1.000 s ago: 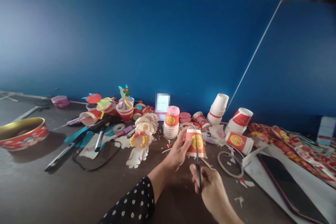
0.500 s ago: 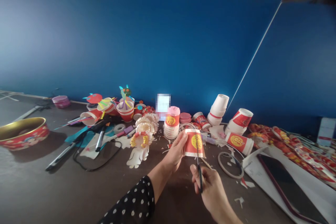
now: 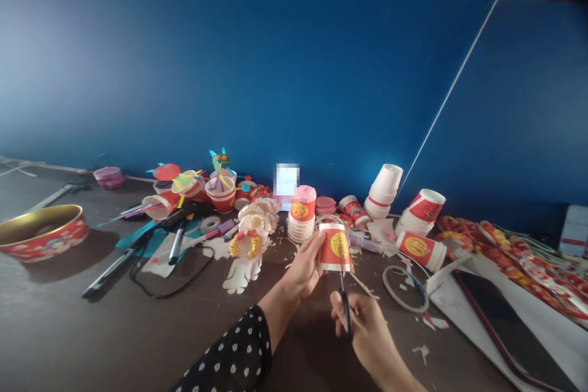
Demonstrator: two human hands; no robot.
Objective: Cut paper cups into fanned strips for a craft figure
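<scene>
My left hand (image 3: 304,266) grips the left side of a red paper cup (image 3: 328,250) with a yellow round print and white edges. My right hand (image 3: 361,324) is wrapped around the black handles of a pair of scissors (image 3: 345,309). Their blades point up over the front of the cup, across the yellow print; whether they cut into it I cannot tell. A narrow pale strip (image 3: 362,286) slants from the cup's lower right toward my right hand. Behind the cup stands a stack of cups (image 3: 301,229) with a pink top.
White paper scraps (image 3: 421,352) lie around a tape roll (image 3: 405,289) on the right. A phone (image 3: 509,324) rests on white sheets. Several cups (image 3: 416,248) stand or lie at the back right. Leftward are a cutter knife (image 3: 113,271), craft cups (image 3: 221,196) and a gold-lined tin (image 3: 43,239).
The cup in my left hand has shifted slightly left and up and turned a little. My right hand with the scissors has moved slightly left.
</scene>
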